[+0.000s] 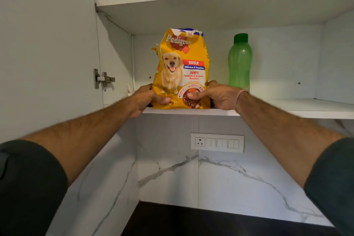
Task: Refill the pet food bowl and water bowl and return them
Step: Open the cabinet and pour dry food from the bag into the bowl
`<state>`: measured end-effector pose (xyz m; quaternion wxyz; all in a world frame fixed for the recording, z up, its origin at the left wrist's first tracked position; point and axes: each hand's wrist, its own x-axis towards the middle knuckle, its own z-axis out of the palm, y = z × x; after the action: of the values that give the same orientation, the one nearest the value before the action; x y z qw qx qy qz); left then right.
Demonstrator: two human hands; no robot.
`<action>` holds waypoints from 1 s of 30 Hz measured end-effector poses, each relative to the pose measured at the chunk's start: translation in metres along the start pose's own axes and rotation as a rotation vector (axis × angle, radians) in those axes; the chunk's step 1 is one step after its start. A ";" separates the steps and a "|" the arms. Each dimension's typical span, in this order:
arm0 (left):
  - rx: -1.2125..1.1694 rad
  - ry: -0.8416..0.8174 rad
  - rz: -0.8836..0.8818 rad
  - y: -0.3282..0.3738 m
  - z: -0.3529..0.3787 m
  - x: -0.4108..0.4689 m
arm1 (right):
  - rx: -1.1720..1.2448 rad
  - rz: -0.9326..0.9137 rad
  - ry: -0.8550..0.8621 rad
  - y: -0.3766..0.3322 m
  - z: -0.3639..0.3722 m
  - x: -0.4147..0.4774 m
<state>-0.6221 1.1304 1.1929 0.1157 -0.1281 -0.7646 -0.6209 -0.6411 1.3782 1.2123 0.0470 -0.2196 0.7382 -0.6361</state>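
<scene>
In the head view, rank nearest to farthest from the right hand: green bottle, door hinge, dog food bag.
1. dog food bag, gripped by the right hand.
2. green bottle, just behind the hand, rightward.
3. door hinge, far left.

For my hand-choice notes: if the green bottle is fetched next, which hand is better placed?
Probably the right hand: it grips the food bag at its right side, just beside the green bottle. The left hand grips the bag's other side, the bag standing between.

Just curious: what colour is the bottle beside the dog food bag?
The bottle is translucent green, darker green cap; head view.
</scene>
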 end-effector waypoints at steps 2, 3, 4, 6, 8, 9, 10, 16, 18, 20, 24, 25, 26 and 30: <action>-0.075 0.065 0.063 -0.007 -0.001 -0.015 | 0.017 -0.029 0.069 -0.001 0.013 -0.014; -0.123 0.100 0.093 -0.010 0.000 -0.023 | 0.031 -0.041 0.094 -0.002 0.019 -0.020; -0.191 0.130 0.119 -0.013 0.002 -0.031 | 0.053 -0.055 0.109 -0.003 0.026 -0.027; -0.366 0.188 0.143 -0.018 0.007 -0.046 | 0.094 -0.077 0.128 -0.004 0.039 -0.040; -0.534 0.239 0.150 -0.022 0.011 -0.061 | 0.117 -0.087 0.152 -0.004 0.054 -0.053; -0.614 0.257 0.153 -0.025 0.013 -0.069 | 0.132 -0.091 0.168 -0.002 0.063 -0.058; -0.685 0.277 0.158 -0.027 0.014 -0.076 | 0.147 -0.094 0.190 0.001 0.071 -0.064; -0.972 0.368 0.164 -0.052 0.029 -0.119 | 0.204 -0.104 0.288 0.036 0.116 -0.091; -1.017 0.364 0.173 -0.065 0.037 -0.135 | 0.186 -0.116 0.324 0.053 0.130 -0.101; -1.023 0.362 0.164 -0.083 0.046 -0.152 | 0.206 -0.128 0.356 0.074 0.143 -0.110; -1.027 0.308 -0.046 -0.127 0.065 -0.184 | 0.163 -0.110 0.409 0.122 0.171 -0.133; -1.043 0.278 -0.100 -0.138 0.070 -0.191 | 0.138 -0.103 0.433 0.135 0.178 -0.138; -1.078 0.249 -0.132 -0.150 0.075 -0.196 | 0.116 -0.093 0.459 0.148 0.186 -0.144; -1.221 0.192 -0.179 -0.193 0.087 -0.214 | 0.045 -0.047 0.564 0.194 0.214 -0.170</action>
<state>-0.4884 1.1662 0.9259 0.0375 -0.0504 -0.2658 -0.9620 -0.4647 1.2653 0.9507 -0.1703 -0.0497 0.7027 -0.6890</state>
